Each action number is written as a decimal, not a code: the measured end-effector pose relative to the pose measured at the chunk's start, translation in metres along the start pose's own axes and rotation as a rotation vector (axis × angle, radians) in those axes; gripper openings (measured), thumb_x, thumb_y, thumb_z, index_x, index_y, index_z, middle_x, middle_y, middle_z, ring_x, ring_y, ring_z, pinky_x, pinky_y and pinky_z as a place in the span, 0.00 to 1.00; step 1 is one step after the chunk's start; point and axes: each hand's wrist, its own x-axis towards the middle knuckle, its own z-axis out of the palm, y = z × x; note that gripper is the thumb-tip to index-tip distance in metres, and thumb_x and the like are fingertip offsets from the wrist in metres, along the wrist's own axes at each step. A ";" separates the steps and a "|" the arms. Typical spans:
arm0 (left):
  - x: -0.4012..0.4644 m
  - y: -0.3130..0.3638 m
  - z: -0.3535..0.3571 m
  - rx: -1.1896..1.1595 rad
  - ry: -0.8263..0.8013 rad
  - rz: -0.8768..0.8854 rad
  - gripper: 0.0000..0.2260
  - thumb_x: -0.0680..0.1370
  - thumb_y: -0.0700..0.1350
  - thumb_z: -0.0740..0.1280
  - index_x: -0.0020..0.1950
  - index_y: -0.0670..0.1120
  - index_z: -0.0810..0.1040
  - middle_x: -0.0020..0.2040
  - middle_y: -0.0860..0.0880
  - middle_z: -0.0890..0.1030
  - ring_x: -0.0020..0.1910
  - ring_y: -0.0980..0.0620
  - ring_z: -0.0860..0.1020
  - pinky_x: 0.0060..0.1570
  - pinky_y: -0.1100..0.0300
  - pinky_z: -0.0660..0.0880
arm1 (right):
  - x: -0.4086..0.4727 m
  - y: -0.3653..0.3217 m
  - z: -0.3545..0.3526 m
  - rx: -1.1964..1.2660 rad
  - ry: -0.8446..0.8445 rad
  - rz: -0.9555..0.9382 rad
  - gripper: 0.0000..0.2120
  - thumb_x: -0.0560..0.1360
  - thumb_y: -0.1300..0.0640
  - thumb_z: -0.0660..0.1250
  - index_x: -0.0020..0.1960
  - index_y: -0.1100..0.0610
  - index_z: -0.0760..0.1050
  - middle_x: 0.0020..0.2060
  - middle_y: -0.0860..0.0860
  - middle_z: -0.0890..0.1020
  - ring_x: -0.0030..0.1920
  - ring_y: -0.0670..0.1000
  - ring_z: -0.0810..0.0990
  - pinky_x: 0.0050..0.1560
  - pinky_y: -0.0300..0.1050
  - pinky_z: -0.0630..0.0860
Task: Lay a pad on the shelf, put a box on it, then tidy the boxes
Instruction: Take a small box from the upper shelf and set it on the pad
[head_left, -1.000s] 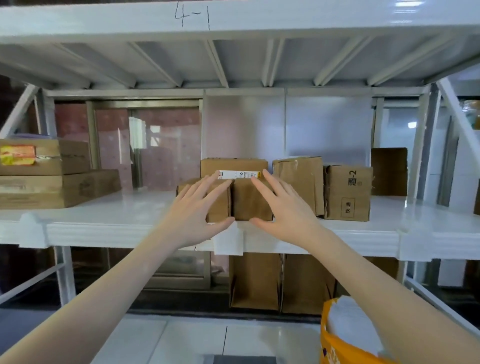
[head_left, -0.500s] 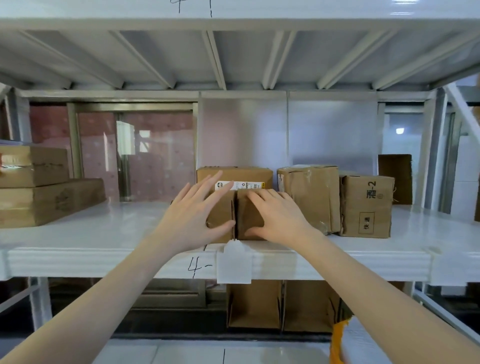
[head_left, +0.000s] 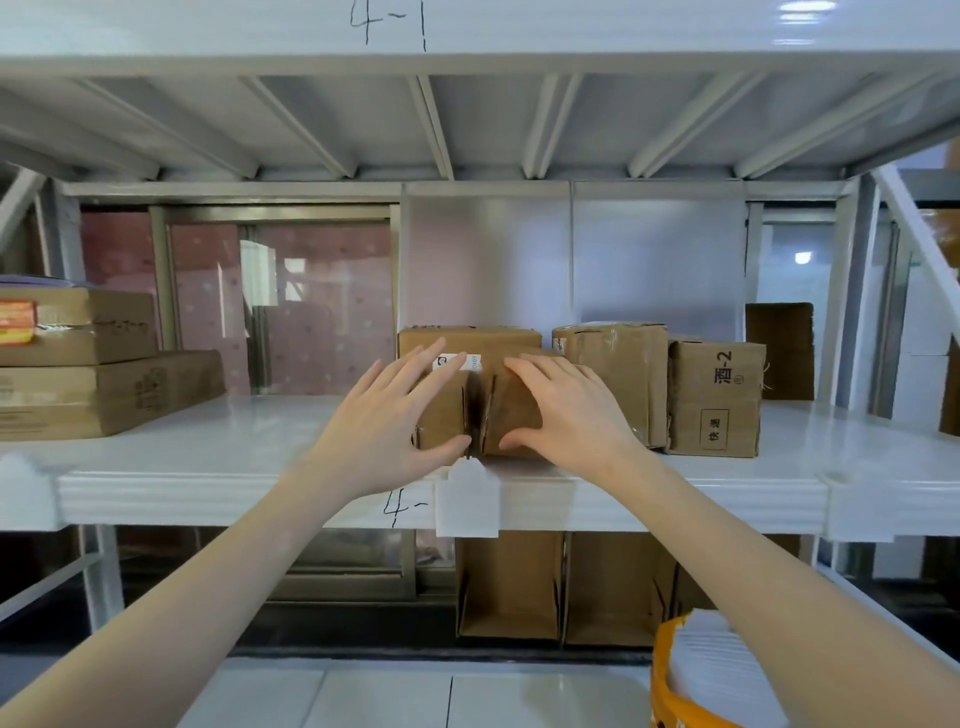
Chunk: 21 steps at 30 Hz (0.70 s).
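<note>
Two small brown cardboard boxes stand side by side at the front of the white shelf (head_left: 218, 462). My left hand (head_left: 387, 431) lies flat on the left small box (head_left: 441, 421), fingers spread. My right hand (head_left: 566, 415) rests on the right small box (head_left: 511, 415), fingers spread too. Behind them stands a bigger box with a white label (head_left: 467, 340). Two more boxes stand to the right: a plain one (head_left: 618, 379) and one with black printed characters (head_left: 714, 397). No pad is visible.
Two flat cardboard boxes (head_left: 93, 384) are stacked at the shelf's left end. A dark cardboard piece (head_left: 779, 351) leans at the back right. Open cartons (head_left: 561, 587) stand below the shelf. An orange bin (head_left: 691, 680) with white sheets sits at the lower right.
The view has shifted slightly closer and lower. Both hands stay on the two small front boxes, pressed a little closer together, with the boxes a bit further onto the shelf.
</note>
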 end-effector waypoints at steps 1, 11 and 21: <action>-0.002 0.003 -0.003 0.004 0.000 0.001 0.35 0.73 0.66 0.58 0.76 0.56 0.52 0.78 0.53 0.55 0.75 0.51 0.57 0.72 0.51 0.52 | -0.003 -0.001 -0.005 0.013 0.001 0.003 0.39 0.69 0.41 0.69 0.74 0.51 0.57 0.72 0.49 0.65 0.72 0.51 0.62 0.71 0.49 0.59; -0.028 0.043 -0.042 -0.049 -0.027 0.025 0.43 0.70 0.67 0.62 0.76 0.57 0.42 0.78 0.55 0.50 0.77 0.52 0.52 0.73 0.52 0.49 | -0.053 -0.006 -0.059 0.318 0.127 0.031 0.40 0.66 0.42 0.73 0.72 0.50 0.60 0.70 0.48 0.69 0.70 0.50 0.66 0.70 0.50 0.64; -0.055 0.087 -0.070 -0.212 -0.032 0.013 0.50 0.66 0.64 0.71 0.76 0.56 0.41 0.78 0.56 0.45 0.76 0.53 0.53 0.72 0.50 0.57 | -0.120 0.001 -0.096 0.927 0.049 0.155 0.32 0.64 0.46 0.74 0.65 0.44 0.66 0.54 0.33 0.73 0.55 0.33 0.71 0.51 0.30 0.70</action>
